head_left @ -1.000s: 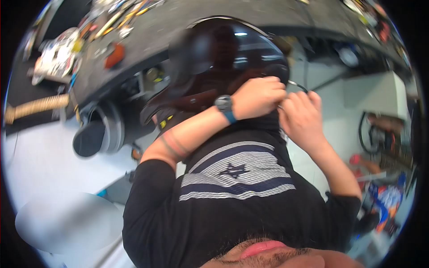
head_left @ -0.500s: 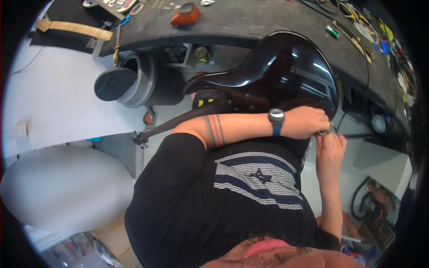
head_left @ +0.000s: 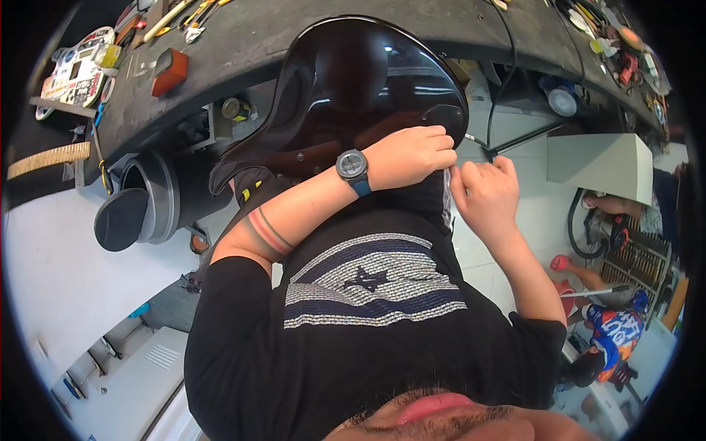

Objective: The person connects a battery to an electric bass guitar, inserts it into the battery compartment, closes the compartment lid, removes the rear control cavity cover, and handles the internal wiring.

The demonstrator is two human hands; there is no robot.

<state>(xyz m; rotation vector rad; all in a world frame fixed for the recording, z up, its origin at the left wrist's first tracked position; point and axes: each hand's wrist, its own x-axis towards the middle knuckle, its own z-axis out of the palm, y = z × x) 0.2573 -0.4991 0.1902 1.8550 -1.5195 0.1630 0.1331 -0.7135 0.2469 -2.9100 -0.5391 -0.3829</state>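
Across my lap lies a dark glossy electric guitar (head_left: 346, 81), back side up, its body against the bench edge. My left hand (head_left: 413, 156), with a watch (head_left: 352, 165) on its wrist, rests at the body's near right edge, fingers curled over. Just right of it, my right hand (head_left: 485, 192) is closed, thumb and index finger pinched close to the left fingertips. What either hand grips is too small or hidden to make out. The guitar's neck is mostly covered by my left arm.
A dark workbench (head_left: 243, 44) with tools curves across the top. An orange block (head_left: 170, 72) and a guitar neck (head_left: 51, 158) lie at left. Below stands a black bin (head_left: 165, 198). A cable (head_left: 507, 81) hangs at right; another person (head_left: 618, 323) is at far right.
The view has swung, so the guitar and both hands appear further left. My right hand has turned, its knuckles now further from my left hand. Another person at right shows more fully.
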